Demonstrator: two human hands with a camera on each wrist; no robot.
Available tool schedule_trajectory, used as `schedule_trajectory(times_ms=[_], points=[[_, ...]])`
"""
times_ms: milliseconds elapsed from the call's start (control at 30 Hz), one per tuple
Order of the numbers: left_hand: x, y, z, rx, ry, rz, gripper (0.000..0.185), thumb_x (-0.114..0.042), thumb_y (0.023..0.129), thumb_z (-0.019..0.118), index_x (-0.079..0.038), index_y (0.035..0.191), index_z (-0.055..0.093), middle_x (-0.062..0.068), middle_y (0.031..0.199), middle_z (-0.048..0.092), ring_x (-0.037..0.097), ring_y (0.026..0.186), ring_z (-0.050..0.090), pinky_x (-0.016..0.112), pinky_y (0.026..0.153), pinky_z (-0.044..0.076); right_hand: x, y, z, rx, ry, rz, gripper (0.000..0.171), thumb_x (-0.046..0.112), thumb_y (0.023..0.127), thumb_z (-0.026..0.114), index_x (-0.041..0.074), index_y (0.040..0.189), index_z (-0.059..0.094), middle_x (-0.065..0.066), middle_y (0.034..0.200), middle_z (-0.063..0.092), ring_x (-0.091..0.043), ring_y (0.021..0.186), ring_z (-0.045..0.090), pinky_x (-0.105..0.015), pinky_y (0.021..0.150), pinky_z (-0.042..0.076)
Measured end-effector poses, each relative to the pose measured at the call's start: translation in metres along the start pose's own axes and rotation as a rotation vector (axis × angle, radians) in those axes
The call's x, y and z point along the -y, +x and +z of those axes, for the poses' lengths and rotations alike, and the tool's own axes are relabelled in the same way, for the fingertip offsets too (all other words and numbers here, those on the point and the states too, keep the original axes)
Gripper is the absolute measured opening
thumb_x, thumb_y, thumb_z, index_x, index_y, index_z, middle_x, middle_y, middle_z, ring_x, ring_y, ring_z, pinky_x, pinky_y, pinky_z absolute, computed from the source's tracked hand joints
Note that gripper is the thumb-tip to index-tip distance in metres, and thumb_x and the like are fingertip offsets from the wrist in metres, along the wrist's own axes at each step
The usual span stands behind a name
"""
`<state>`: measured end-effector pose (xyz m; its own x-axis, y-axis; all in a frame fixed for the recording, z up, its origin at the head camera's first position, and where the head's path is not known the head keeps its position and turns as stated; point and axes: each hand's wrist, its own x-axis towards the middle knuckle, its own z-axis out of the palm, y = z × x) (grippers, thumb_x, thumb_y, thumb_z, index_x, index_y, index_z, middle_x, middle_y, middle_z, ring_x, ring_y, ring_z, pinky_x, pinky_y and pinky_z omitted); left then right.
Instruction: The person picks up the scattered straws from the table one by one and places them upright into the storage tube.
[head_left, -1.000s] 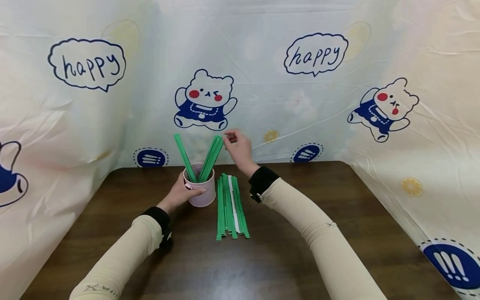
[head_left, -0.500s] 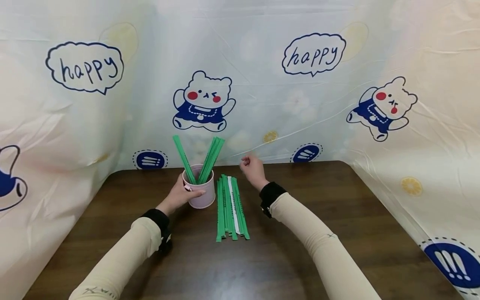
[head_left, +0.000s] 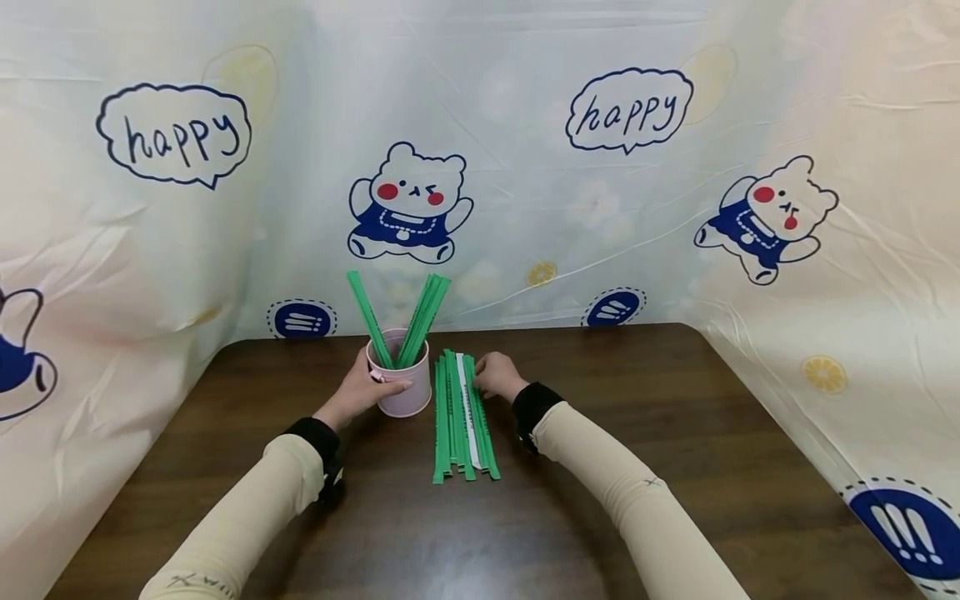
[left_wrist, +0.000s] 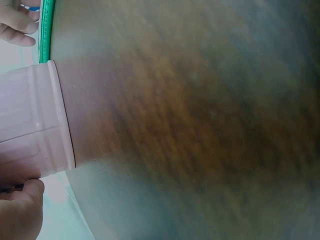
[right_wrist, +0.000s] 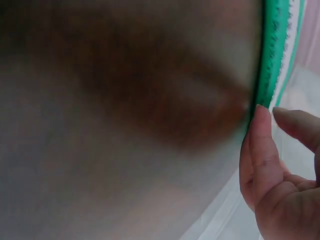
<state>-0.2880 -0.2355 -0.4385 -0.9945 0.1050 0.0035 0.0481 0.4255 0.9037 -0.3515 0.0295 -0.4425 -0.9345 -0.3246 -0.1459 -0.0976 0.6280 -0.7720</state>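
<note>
The left hand is curling its fingers round the pink cup, which is holding upright green wrapped straws. Just right of the cup, the right hand is touching the flat row of straws with bent fingertips, gripping none yet.
</note>
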Motion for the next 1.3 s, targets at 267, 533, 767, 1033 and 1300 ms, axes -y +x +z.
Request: schedule_trajectory(times_ms=[267,533,767,1033,1300], points=[[0.000,0.001,0.000,0.001,-0.005,0.003,0.102,-0.025,0.092,0.076,-0.005,0.160,0.003,0.028,0.162,0.025,0.046,0.148,0.032,0.070,0.122,0.025,0.002,-0.001,0.007,-0.045,-0.023,0.012,0.007,-0.003,0.092,0.067,-0.005,0.097,0.070,-0.016,0.094,0.067,-0.027,0.075,0.071,-0.033,0.067,0.062],[0.002,0.001,0.001,-0.002,0.005,0.011,0.103,-0.026,0.092,0.076,-0.004,0.161,0.002,0.029,0.162,0.024,0.047,0.148,0.031,0.071,0.121,0.025,0.004,0.006,0.012,-0.044,-0.025,0.039,0.060,-0.005,0.089,0.067,0.018,0.051,0.027,0.007,0.048,0.022,-0.013,0.043,0.049,-0.026,0.053,0.055],[0.002,0.002,0.000,-0.004,-0.002,-0.001,0.103,-0.026,0.093,0.075,-0.006,0.161,0.001,0.027,0.163,0.023,0.046,0.149,0.030,0.070,0.122,0.024,0.005,0.004,0.009,-0.019,0.023,0.058,0.055,-0.007,0.089,0.066,0.018,0.051,0.035,0.003,0.048,0.038,-0.014,0.054,0.053,-0.029,0.059,0.059],[0.002,0.001,0.000,0.004,-0.003,-0.010,0.103,-0.026,0.093,0.075,-0.006,0.161,0.000,0.028,0.164,0.022,0.047,0.149,0.030,0.070,0.122,0.023,0.005,0.001,0.011,-0.006,-0.081,0.021,0.060,-0.006,0.090,0.064,0.019,0.051,0.027,0.006,0.047,0.025,-0.012,0.044,0.041,-0.025,0.051,0.047],[0.003,0.001,0.000,0.001,-0.003,-0.013,0.103,-0.027,0.093,0.076,-0.006,0.161,0.001,0.027,0.163,0.023,0.047,0.149,0.030,0.070,0.122,0.024,0.015,-0.007,0.020,-0.024,-0.367,-0.069,0.054,-0.014,0.093,0.050,0.016,0.055,0.025,0.003,0.056,0.019,-0.012,0.054,0.021,-0.026,0.052,0.022]])
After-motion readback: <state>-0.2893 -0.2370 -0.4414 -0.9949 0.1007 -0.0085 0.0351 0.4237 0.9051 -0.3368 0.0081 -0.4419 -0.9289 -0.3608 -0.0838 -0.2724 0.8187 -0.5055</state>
